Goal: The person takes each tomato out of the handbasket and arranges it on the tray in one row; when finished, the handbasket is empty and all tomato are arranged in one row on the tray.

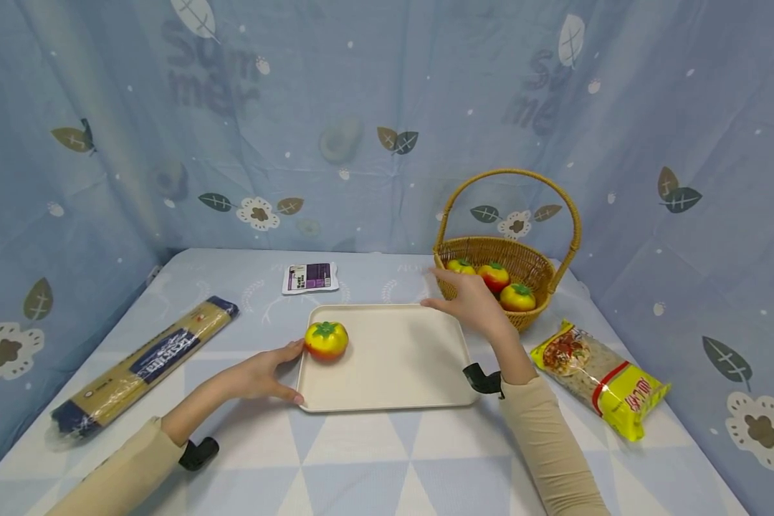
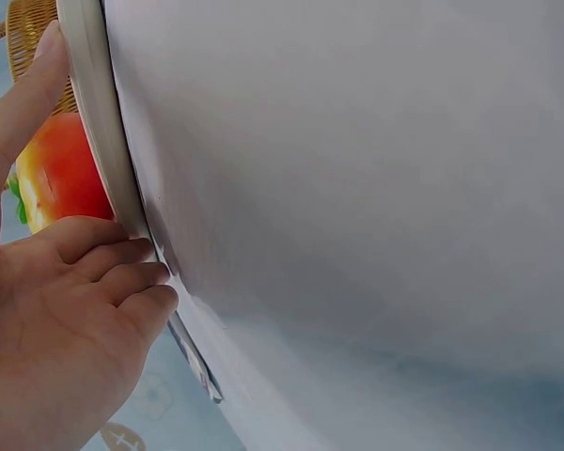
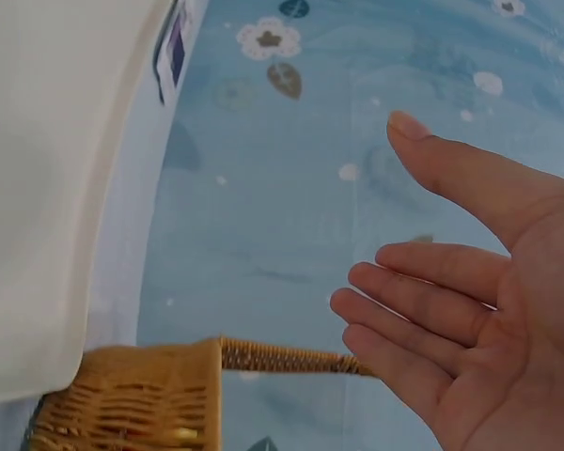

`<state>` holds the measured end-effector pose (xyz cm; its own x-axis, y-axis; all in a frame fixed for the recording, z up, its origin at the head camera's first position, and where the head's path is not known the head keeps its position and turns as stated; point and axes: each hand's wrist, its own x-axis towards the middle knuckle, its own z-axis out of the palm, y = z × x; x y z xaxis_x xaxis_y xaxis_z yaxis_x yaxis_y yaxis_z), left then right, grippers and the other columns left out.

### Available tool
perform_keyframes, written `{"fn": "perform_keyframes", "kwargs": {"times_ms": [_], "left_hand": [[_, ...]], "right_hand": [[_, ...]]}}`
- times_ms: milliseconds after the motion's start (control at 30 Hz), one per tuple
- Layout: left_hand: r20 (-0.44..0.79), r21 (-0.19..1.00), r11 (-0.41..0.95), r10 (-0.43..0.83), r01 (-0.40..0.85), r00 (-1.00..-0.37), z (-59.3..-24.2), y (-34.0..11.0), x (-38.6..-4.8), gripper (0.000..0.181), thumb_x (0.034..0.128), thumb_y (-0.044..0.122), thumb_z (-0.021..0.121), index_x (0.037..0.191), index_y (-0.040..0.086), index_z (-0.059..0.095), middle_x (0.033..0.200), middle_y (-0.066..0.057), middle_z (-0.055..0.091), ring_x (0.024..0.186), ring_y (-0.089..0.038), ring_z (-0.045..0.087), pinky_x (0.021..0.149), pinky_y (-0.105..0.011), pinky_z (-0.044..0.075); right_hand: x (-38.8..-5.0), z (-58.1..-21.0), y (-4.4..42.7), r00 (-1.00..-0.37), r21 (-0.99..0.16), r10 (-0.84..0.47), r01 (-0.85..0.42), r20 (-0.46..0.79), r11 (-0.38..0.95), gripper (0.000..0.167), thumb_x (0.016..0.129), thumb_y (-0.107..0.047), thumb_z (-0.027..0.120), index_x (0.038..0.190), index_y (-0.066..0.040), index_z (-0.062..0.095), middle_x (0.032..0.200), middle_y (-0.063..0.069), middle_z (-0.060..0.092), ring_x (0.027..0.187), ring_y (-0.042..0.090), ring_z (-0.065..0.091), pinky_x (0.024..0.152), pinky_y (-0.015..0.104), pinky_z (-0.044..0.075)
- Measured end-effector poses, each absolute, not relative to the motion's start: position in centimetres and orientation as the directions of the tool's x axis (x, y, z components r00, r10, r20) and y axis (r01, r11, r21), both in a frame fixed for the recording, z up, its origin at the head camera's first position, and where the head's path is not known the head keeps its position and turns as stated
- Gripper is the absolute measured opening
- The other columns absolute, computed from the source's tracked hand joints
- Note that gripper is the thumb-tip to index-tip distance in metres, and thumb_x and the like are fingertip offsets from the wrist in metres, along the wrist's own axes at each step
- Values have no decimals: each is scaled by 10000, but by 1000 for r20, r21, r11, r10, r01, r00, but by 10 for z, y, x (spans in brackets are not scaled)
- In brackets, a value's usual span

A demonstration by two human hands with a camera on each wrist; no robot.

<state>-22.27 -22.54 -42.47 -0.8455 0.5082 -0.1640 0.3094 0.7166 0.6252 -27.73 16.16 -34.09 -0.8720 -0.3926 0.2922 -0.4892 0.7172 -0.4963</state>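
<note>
A cream tray (image 1: 393,358) lies on the table, with one yellow-red persimmon (image 1: 326,341) near its left edge. My left hand (image 1: 258,374) is at that left edge, thumb and fingers spread and relaxed; the left wrist view shows its fingertips at the tray's rim (image 2: 111,141), beside the persimmon (image 2: 64,174). My right hand (image 1: 467,304) hovers over the tray's back right corner, in front of the wicker basket (image 1: 538,276), fingers extended and holding nothing. In the right wrist view the right hand (image 3: 479,282) is beside the tray (image 3: 38,216). Several persimmons (image 1: 518,297) lie in the basket.
A long spaghetti pack (image 1: 148,362) lies at the left. Behind the tray is a small white and purple packet (image 1: 310,278). A yellow noodle bag (image 1: 600,376) lies at the right, in front of the basket. A blue patterned curtain (image 1: 374,193) hangs behind the table.
</note>
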Motion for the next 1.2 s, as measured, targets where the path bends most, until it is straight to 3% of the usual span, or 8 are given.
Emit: {"fn": "perform_keyframes", "kwargs": {"times_ms": [167, 367, 500, 700, 800, 1000, 1167, 1200], "left_hand": [[-174, 621, 723, 502, 301, -847, -424, -225, -222, 1100, 686, 428, 840, 1459, -101, 263, 1520, -290, 195, 1403, -446, 187, 1137, -551, 190], [-174, 618, 725, 502, 303, -847, -424, -224, -222, 1094, 688, 420, 841, 1456, -106, 266, 1518, -296, 196, 1401, -450, 191, 1135, -556, 194], [-178, 618, 727, 499, 298, -848, -423, -224, -222, 1099, 687, 427, 840, 1459, -101, 262, 1522, -288, 192, 1404, -445, 188, 1136, -551, 193], [-161, 615, 723, 506, 315, -847, -425, -226, -222, 1092, 689, 425, 840, 1452, -111, 272, 1515, -300, 203, 1398, -454, 196, 1133, -556, 199], [-161, 621, 719, 506, 311, -847, -425, -226, -222, 1089, 690, 422, 841, 1453, -109, 273, 1516, -299, 201, 1400, -452, 192, 1134, -556, 197], [-158, 625, 714, 512, 316, -845, -424, -226, -222, 1085, 692, 416, 840, 1452, -112, 273, 1516, -298, 205, 1399, -454, 192, 1133, -556, 197], [-159, 629, 712, 511, 312, -845, -425, -226, -222, 1083, 690, 411, 842, 1450, -113, 276, 1517, -293, 207, 1400, -451, 192, 1135, -553, 193], [-161, 630, 712, 509, 309, -845, -425, -226, -222, 1083, 690, 411, 842, 1451, -111, 276, 1518, -291, 206, 1401, -450, 190, 1135, -552, 193]], "right_hand": [[-282, -343, 179, -893, -501, -348, -448, 284, 740, 681, 855, -323, 745, 1418, -53, 473, 1369, 175, 536, 1022, 350, 602, 879, 459, 511], [-288, -344, 201, -917, -487, -270, -387, 295, 783, 690, 852, -356, 743, 1405, -33, 488, 914, 221, 655, 639, 299, 499, 591, 369, 441], [-292, -343, 213, -931, -496, -213, -340, 296, 799, 700, 848, -349, 749, 1405, -19, 483, 1010, 219, 669, 709, 264, 516, 670, 376, 475], [-295, -343, 228, -958, -507, -148, -258, 247, 822, 732, 856, -375, 733, 1423, -9, 451, 613, 139, 531, 449, 233, 371, 564, 366, 418], [-297, -344, 235, -957, -497, -136, -251, 257, 830, 727, 861, -376, 727, 1416, 5, 453, 729, 188, 605, 505, 280, 453, 612, 387, 446], [-302, -350, 251, -972, -523, -79, -186, 220, 832, 729, 874, -366, 717, 1433, 1, 427, 970, 246, 631, 485, 188, 331, 562, 346, 385], [-306, -354, 261, -984, -538, -38, -127, 173, 833, 708, 892, -335, 703, 1435, 18, 416, 996, 270, 639, 455, 176, 337, 511, 319, 410], [-307, -355, 263, -986, -540, -30, -116, 165, 834, 705, 895, -332, 700, 1438, 15, 413, 898, 273, 624, 436, 186, 317, 486, 324, 405]]}}
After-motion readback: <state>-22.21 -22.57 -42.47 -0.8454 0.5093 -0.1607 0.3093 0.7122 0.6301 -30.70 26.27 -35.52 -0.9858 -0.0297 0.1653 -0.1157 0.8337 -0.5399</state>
